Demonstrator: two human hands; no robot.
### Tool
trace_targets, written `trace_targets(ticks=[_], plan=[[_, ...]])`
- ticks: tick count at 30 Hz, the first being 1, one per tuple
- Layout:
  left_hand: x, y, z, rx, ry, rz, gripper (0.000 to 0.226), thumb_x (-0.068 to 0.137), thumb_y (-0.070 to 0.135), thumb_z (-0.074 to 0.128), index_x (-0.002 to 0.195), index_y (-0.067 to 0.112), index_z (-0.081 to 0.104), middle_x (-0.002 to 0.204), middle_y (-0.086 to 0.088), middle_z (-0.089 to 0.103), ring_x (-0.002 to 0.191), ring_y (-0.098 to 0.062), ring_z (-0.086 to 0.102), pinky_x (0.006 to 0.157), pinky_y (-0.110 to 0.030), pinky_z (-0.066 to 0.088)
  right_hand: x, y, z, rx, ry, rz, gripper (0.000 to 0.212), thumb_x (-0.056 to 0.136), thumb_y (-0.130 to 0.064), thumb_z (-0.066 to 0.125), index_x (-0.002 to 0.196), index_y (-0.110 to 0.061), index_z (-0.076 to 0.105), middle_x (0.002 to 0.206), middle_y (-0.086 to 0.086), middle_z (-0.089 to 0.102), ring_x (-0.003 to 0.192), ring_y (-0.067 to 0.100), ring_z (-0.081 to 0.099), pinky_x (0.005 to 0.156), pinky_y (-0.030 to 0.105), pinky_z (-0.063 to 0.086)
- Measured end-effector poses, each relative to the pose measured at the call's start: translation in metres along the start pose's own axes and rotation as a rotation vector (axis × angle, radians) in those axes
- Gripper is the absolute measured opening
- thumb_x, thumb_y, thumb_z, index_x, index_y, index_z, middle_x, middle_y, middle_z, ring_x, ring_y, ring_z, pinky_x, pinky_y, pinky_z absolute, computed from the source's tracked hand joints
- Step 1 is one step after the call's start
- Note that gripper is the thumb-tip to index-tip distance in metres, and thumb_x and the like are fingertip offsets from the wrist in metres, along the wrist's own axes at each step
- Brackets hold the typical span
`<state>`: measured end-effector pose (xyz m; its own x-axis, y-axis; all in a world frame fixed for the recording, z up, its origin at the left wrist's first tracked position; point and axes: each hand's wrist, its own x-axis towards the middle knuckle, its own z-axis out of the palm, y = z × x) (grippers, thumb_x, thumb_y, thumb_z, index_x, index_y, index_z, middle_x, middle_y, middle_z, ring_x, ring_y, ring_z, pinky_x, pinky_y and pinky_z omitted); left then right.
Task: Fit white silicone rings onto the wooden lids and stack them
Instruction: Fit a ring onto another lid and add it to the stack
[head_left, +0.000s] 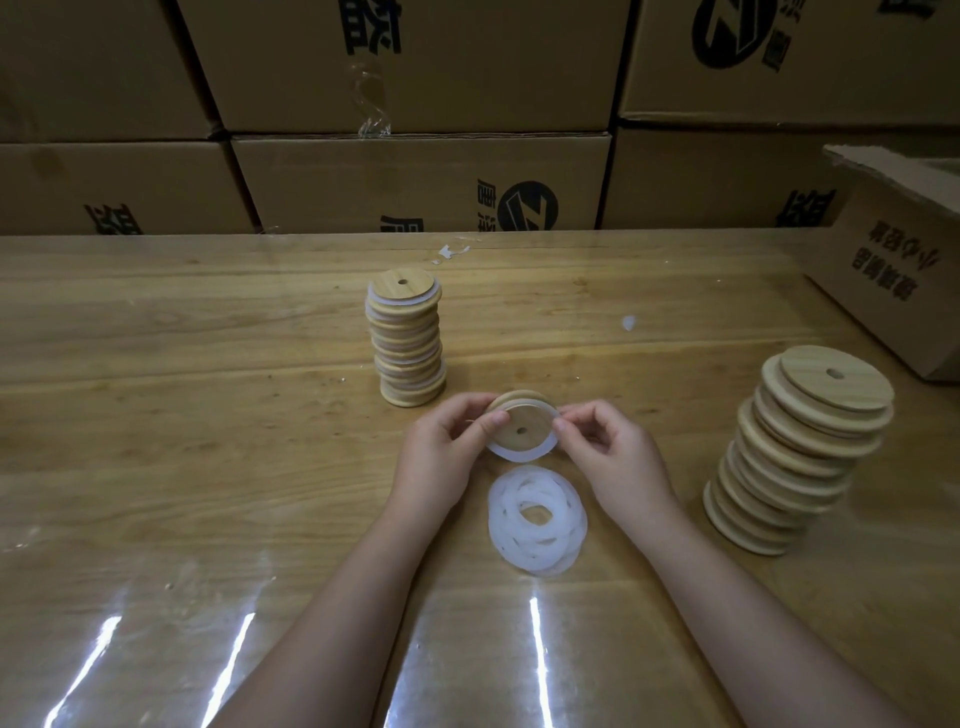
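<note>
Lid (521, 423) with ring (519, 453) half on, held above tabletop (208, 415) over ring pile (537, 519); left hand (441, 457) fingers curled, pinching left rim; right hand (608, 452) fingers pinching ring at right rim; forearms angled inward

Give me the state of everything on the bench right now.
Held lid, tilted, in both hands.
Held ring, around the lid, seating unclear.
Left hand, grips the held lid.
Right hand, pinches the held ring.
Loose rings, piled flat.
Ringed stack, upright, uneven.
Bare stack, leaning.
Box, open.
</note>
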<state>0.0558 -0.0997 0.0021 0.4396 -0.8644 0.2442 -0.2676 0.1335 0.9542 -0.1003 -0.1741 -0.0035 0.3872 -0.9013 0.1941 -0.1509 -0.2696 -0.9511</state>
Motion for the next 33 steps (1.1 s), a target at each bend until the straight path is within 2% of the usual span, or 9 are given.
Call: trace_targets(ticks=[3,6,8,12,17,21,26,33], plan=[[0.0002,0.0002,-0.0003,-0.014,-0.002,-0.017,0.014,0.085,0.017,0.066,0.089,0.030,0.070,0.085,0.009,0.073,0.084,-0.008,0.067,0.080,-0.036,0.055,0.0003,0.0025,-0.0003,-0.002,-0.016,0.007,0.007,0.086,-0.015,0.064,0.080,-0.018,0.063,0.094,-0.009,0.068,0.087,0.008,0.065,0.077,0.026,0.053],[0.0002,-0.0001,-0.0008,-0.022,0.014,-0.028,0.014,0.085,0.017,0.066,0.088,0.030,0.070,0.086,0.008,0.073,0.084,-0.011,0.067,0.081,-0.045,0.055,0.0000,0.0041,0.0008,-0.066,-0.033,-0.016,0.010,0.085,-0.017,0.066,0.076,-0.020,0.062,0.091,-0.013,0.067,0.080,-0.001,0.063,0.069,0.012,0.048],[-0.0001,-0.0001,-0.0006,-0.015,0.007,-0.021,0.015,0.085,0.018,0.067,0.088,0.032,0.070,0.087,0.007,0.073,0.085,-0.013,0.068,0.081,-0.047,0.055,0.0006,0.0055,0.0011,-0.074,-0.029,-0.020,0.011,0.084,-0.017,0.067,0.075,-0.020,0.061,0.091,-0.013,0.067,0.080,-0.002,0.063,0.068,0.011,0.048],[-0.0019,0.0007,0.0020,0.032,-0.024,0.027,0.018,0.083,0.018,0.069,0.090,0.034,0.067,0.090,0.011,0.072,0.085,-0.011,0.068,0.078,-0.036,0.055,0.0019,0.0066,0.0001,0.002,0.017,-0.033,0.019,0.082,-0.008,0.067,0.072,-0.021,0.058,0.092,-0.011,0.067,0.081,0.000,0.065,0.071,0.014,0.051],[-0.0036,0.0021,0.0037,0.146,-0.032,0.138,0.034,0.084,0.011,0.067,0.102,0.038,0.060,0.098,0.015,0.067,0.088,-0.001,0.062,0.076,-0.015,0.048,0.0014,0.0036,0.0017,0.073,0.064,-0.098,0.024,0.081,0.000,0.065,0.072,-0.020,0.058,0.096,-0.007,0.064,0.078,-0.001,0.064,0.067,0.011,0.049],[-0.0054,0.0019,0.0046,0.195,-0.011,0.160,0.036,0.083,0.011,0.067,0.106,0.037,0.058,0.104,0.011,0.064,0.090,-0.002,0.060,0.074,-0.013,0.048,0.0001,0.0010,0.0015,0.085,0.062,-0.126,0.023,0.082,0.001,0.064,0.073,-0.019,0.059,0.097,-0.004,0.064,0.080,-0.002,0.063,0.067,0.010,0.048],[-0.0051,0.0046,0.0045,0.214,-0.011,0.178,0.041,0.081,0.007,0.068,0.099,0.041,0.056,0.097,0.017,0.064,0.086,0.003,0.059,0.074,-0.013,0.046,-0.0005,-0.0003,0.0006,0.068,0.074,-0.142,0.020,0.082,0.000,0.063,0.075,-0.019,0.060,0.097,-0.002,0.064,0.089,0.005,0.063,0.069,0.013,0.050],[-0.0045,0.0039,0.0044,0.259,-0.028,0.179,0.044,0.081,0.006,0.067,0.094,0.046,0.053,0.094,0.024,0.062,0.088,0.006,0.058,0.075,-0.009,0.042,0.0006,0.0005,0.0004,0.052,0.072,-0.121,0.023,0.084,-0.003,0.062,0.076,-0.024,0.059,0.095,-0.004,0.065,0.087,0.004,0.064,0.070,0.013,0.050]])
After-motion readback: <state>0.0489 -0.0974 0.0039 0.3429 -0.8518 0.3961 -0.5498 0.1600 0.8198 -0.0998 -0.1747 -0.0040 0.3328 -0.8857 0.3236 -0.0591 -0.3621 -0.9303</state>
